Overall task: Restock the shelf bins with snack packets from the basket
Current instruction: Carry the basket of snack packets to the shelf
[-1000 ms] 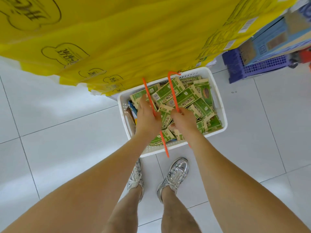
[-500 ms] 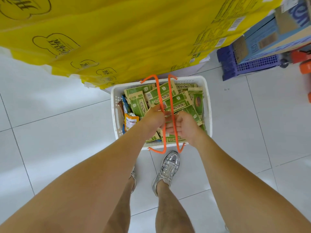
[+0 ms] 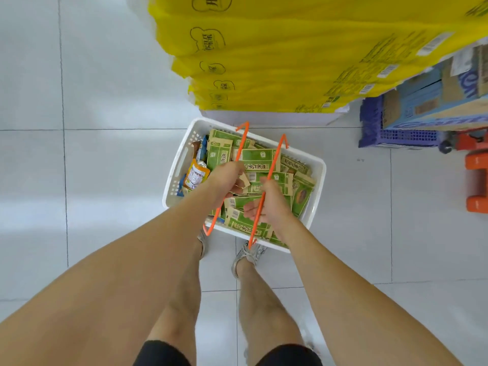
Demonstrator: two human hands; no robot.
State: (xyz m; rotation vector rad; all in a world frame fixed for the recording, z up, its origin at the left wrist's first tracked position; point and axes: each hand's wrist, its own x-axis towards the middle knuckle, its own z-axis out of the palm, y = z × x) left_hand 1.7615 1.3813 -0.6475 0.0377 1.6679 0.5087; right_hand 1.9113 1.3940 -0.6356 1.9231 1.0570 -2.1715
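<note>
A white plastic basket (image 3: 182,165) sits low in front of my feet, filled with several green-and-tan snack packets (image 3: 260,157) and an orange pouch (image 3: 196,175) at its left end. Two thin orange wire handles stand raised over it. My left hand (image 3: 227,180) grips the left handle (image 3: 241,143). My right hand (image 3: 269,204) grips the right handle (image 3: 276,159). Both hands cover the packets in the basket's middle. No shelf bins are in view.
A tall stack of yellow packaged goods (image 3: 290,62) rises just behind the basket. To the right stand a purple crate (image 3: 396,136) with blue cartons and an orange stool (image 3: 478,180). White floor tiles (image 3: 92,167) spread to the left. My legs and shoes are below.
Both hands closed on the orange handles and brought them upright. The basket has turned and shifted to the right in the view; the handles now stand apart.
</note>
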